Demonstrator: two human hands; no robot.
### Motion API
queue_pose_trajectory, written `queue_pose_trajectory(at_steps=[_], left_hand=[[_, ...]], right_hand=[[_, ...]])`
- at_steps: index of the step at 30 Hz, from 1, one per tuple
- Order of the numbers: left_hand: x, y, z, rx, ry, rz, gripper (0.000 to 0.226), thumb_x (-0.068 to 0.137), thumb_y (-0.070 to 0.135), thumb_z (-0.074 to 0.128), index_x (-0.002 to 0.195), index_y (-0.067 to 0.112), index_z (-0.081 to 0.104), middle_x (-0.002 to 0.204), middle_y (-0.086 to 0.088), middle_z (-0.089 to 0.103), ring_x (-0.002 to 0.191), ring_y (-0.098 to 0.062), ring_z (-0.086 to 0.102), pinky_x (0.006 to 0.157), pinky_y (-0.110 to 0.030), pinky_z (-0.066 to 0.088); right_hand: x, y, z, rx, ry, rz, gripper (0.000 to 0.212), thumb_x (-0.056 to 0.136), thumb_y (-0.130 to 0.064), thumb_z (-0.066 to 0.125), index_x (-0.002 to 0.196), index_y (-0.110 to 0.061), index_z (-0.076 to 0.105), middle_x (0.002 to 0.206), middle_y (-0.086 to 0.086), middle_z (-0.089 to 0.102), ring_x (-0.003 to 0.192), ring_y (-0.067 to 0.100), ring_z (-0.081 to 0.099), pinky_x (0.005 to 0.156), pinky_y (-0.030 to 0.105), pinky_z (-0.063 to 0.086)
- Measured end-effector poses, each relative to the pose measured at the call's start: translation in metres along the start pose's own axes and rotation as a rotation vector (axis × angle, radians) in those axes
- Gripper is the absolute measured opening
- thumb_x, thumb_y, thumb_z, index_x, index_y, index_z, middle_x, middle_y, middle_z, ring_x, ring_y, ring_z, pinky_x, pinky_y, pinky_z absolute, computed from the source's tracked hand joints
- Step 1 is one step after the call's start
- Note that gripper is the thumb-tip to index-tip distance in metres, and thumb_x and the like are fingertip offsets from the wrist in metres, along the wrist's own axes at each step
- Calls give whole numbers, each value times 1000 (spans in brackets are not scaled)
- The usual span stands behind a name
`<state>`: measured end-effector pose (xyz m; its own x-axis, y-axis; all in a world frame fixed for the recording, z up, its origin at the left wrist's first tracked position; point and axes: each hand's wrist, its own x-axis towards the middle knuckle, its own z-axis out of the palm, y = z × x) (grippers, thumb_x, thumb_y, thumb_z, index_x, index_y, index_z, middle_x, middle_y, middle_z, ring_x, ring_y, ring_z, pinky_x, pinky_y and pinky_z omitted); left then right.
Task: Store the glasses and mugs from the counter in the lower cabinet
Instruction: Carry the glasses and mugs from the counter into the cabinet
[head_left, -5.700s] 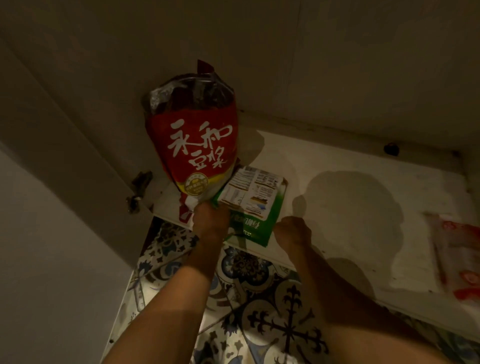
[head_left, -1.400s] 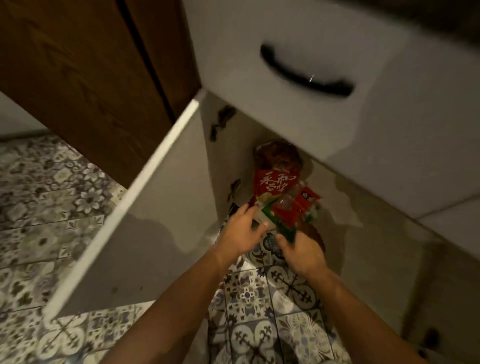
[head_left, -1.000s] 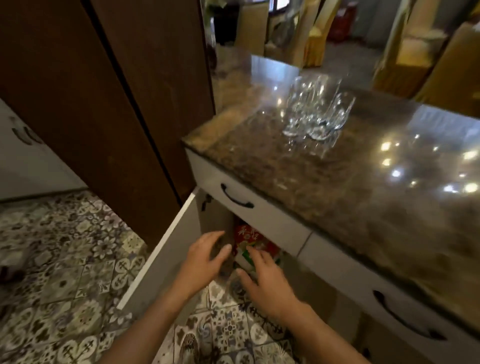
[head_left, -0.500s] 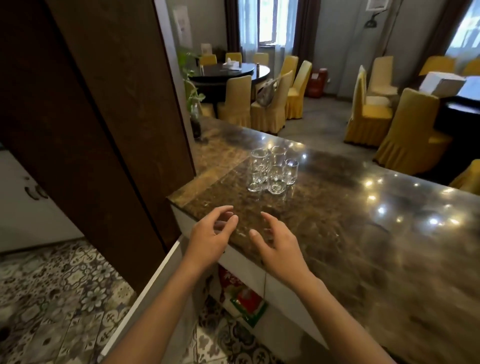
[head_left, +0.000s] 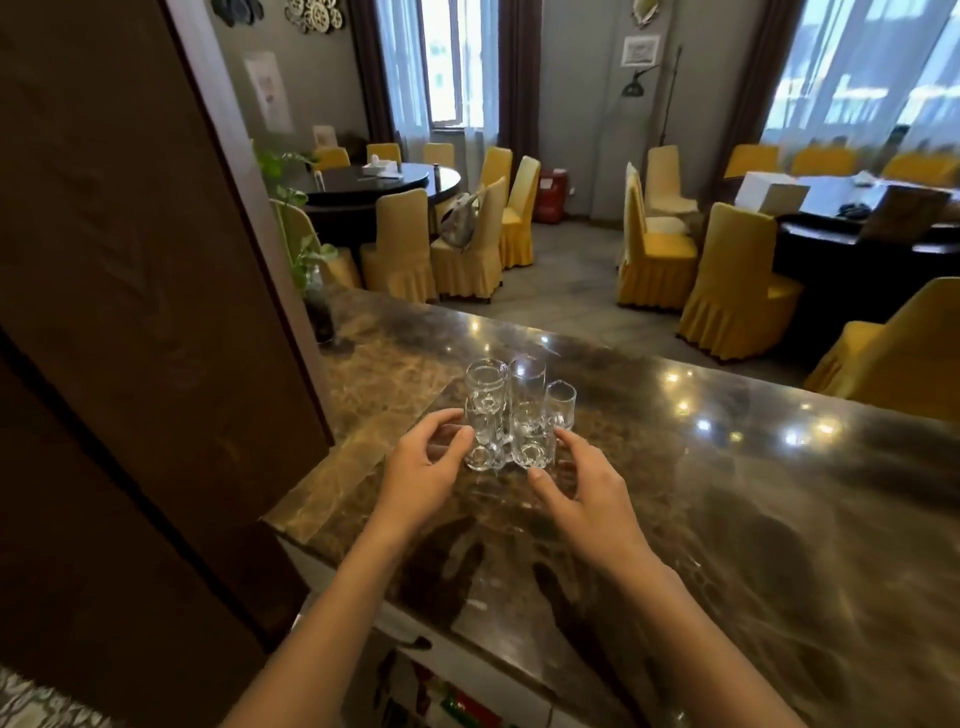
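Observation:
Several clear glasses (head_left: 511, 410) stand bunched together on the dark marble counter (head_left: 727, 493); a smaller one (head_left: 560, 402) is at the cluster's right. My left hand (head_left: 423, 467) is curled at the cluster's left side, fingertips at the nearest left glass (head_left: 483, 415). My right hand (head_left: 582, 488) is spread at the front right, fingers by the base of the front glass (head_left: 532, 447). Neither hand has lifted anything. Below the counter edge the lower cabinet (head_left: 415, 686) stands open, with red and green packets showing inside.
A tall dark wood panel (head_left: 130, 312) rises close on the left. A plant in a dark vase (head_left: 317, 312) stands at the counter's far left corner. Beyond the counter are round tables and yellow-covered chairs (head_left: 737, 280).
My view rose from inside the lower cabinet to the counter top. Both hands left the packets in the cabinet and reached forward to either side of the glasses.

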<state>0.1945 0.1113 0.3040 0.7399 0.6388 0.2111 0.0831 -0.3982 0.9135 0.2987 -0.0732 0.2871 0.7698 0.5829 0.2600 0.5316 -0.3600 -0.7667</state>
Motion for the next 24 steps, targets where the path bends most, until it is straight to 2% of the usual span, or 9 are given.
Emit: queue_pose_trajectory(at_steps=[3, 7, 11, 13, 17, 20, 24], left_hand=[[51, -14, -13, 24, -34, 25, 30, 96, 26, 65, 126, 24, 67, 108, 9, 72, 99, -6, 69, 91, -31, 58], [125, -34, -28, 208, -188, 22, 40, 96, 26, 65, 135, 24, 60, 117, 7, 68, 97, 4, 63, 86, -16, 53], [186, -61, -28, 397, -383, -8, 61, 92, 33, 69, 148, 28, 45, 138, 0, 59, 103, -15, 64, 97, -38, 54], [208, -69, -23, 450, -476, 8, 72, 91, 33, 70, 154, 29, 36, 147, -1, 52, 105, -18, 62, 100, -37, 51], [246, -78, -9, 473, -664, 18, 79, 92, 38, 68, 158, 33, 24, 160, -1, 38, 127, -28, 57, 108, -40, 46], [267, -82, -3, 417, -787, -15, 86, 86, 36, 76, 156, 39, 25, 161, 1, 34, 130, -24, 54, 110, -46, 45], [279, -80, 8, 465, -898, 58, 92, 78, 19, 82, 153, 39, 33, 157, 4, 40, 132, -18, 48, 110, -39, 43]], right_hand=[[34, -2, 12, -62, 20, 20, 67, 94, -42, 65, 153, -20, 41, 144, 0, 53, 130, 13, 52, 111, 38, 46], [77, 3, 27, -237, -19, 78, 76, 91, -41, 69, 155, -19, 35, 149, 2, 45, 137, 18, 43, 112, 29, 35], [108, 13, 41, -343, -114, 142, 84, 86, -39, 74, 156, -23, 30, 153, 3, 40, 141, 24, 37, 115, 35, 35], [117, 17, 46, -397, -189, 151, 89, 84, -37, 76, 158, -24, 28, 155, 2, 37, 143, 22, 34, 118, 35, 34], [126, 24, 51, -504, -291, 175, 94, 82, -37, 79, 159, -27, 26, 159, 3, 30, 146, 25, 29, 121, 38, 31], [129, 29, 52, -541, -302, 173, 92, 84, -35, 78, 158, -27, 26, 160, 1, 30, 145, 25, 32, 120, 38, 33], [128, 32, 49, -570, -288, 140, 88, 86, -34, 76, 158, -27, 28, 156, 0, 35, 141, 24, 37, 118, 35, 34]])
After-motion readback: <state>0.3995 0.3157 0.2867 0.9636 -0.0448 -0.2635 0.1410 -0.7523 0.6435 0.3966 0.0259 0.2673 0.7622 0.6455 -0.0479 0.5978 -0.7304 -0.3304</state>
